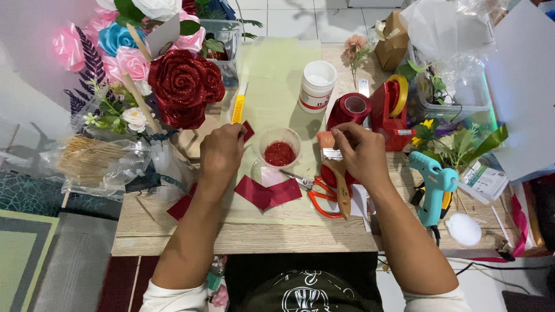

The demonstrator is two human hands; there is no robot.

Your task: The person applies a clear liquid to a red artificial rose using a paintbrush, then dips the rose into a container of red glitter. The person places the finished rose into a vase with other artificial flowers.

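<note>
Pinching a red petal [247, 130], left hand [221, 155]; right hand [359, 153] grips a paintbrush [338, 173] beside it.

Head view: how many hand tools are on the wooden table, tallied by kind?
Orange-handled scissors: 1
Wooden-handled paintbrush, in the right hand: 1
Teal glue gun: 1
Yellow utility knife: 1
Red tape dispenser: 1
Total: 5

We are seeing a wooden desk [173, 231] carrying a pale green sheet [272, 92], orange scissors [321, 199] at five o'clock, and a teal glue gun [433, 185] at three.
</note>
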